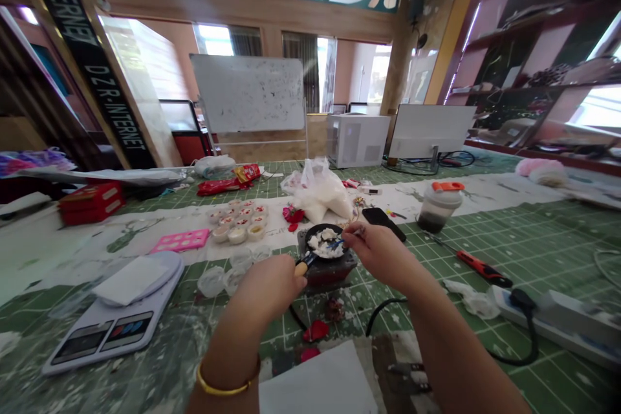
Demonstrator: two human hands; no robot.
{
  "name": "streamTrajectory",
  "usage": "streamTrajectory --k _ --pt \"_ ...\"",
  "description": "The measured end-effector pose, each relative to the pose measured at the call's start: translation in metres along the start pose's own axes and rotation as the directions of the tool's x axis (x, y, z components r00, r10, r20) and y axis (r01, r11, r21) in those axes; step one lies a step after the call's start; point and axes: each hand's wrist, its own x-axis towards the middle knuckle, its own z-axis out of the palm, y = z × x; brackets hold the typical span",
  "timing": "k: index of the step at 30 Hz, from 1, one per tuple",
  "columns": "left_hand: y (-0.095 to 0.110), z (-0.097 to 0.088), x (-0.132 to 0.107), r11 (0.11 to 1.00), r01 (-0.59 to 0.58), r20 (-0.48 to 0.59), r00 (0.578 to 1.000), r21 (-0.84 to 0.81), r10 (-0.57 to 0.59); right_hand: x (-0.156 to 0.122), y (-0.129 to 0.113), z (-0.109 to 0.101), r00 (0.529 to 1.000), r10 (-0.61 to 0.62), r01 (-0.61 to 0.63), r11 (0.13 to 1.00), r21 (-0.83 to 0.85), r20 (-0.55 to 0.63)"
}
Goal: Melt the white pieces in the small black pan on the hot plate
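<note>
over small black pan [321,238], left hand [266,291] with fingers closed on yellow handle [301,268], right hand [381,259] pinching thin blue spatula [336,244] among white lumps [323,243].

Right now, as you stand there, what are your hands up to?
Left hand gripping the small black pan by its handle. Right hand working a blue spatula into white lumps. Clear plastic cups nearby, left of the pan.

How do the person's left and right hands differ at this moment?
The left hand grips the handle of the small black pan and wears a gold bangle, while the right hand shows no bangle and holds a blue spatula in the white contents. The left hand sits lower than the right. Both are bare and at the pan.
</note>
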Motion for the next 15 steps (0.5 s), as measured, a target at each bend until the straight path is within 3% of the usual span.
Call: streamTrajectory --k 5,15 --pt "0.0003 -0.0025 -0.0015 1.0 0.014 0.016 1.0 -0.013 -0.013 -0.0001 -0.0015 -0.002 0.999 0.044 -0.044 0.998 -0.032 -0.017" --pt "0.0005 -0.0044 -0.0033 1.0 0.0 0.026 1.0 -0.026 0.001 -0.0018 -0.0034 -0.0027 1.0 0.0 0.001 1.0 -0.022 0.008"
